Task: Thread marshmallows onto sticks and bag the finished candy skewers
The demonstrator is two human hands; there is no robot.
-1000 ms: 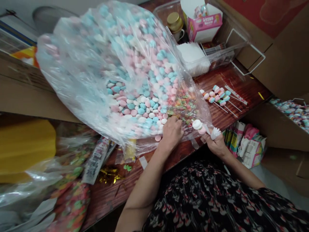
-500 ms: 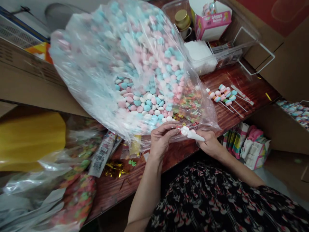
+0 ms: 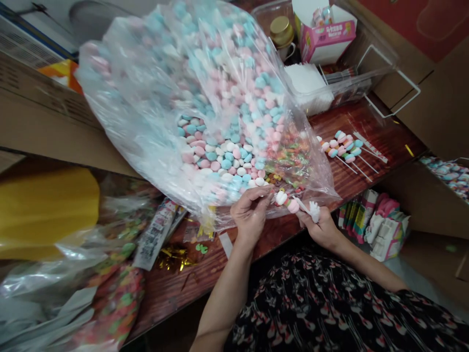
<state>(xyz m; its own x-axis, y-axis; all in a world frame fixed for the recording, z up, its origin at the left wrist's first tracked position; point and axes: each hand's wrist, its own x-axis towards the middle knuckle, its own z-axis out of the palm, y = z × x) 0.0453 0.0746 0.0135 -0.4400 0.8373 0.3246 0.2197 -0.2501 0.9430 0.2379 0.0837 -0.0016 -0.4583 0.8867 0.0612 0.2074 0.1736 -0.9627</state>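
Note:
A short row of white and pink candies (image 3: 293, 206), with small coloured rings between them, is threaded on a stick between my two hands. My left hand (image 3: 251, 212) is closed in a pinch at the row's left end; what lies between its fingertips is too small to make out. Closed around the other end, my right hand (image 3: 322, 227) also grips a bundle of thin white sticks (image 3: 314, 211). Just beyond both hands lies the mouth of a large clear bag (image 3: 146, 122) full of pink, blue and white candies (image 3: 227, 161). Gummy rings (image 3: 293, 151) lie at its right side.
Several finished candy sticks (image 3: 344, 145) lie on the wooden table (image 3: 388, 132) at right. Behind them stands a clear bin (image 3: 381, 54) with a pink box (image 3: 328, 36). At left are a bag of gummy rings (image 3: 117, 303) and gold tinsel (image 3: 174, 257).
My right hand has shifted slightly right and turned the white stick bundle, so its end now points up. The pink candy on the threaded stick has come into clear view.

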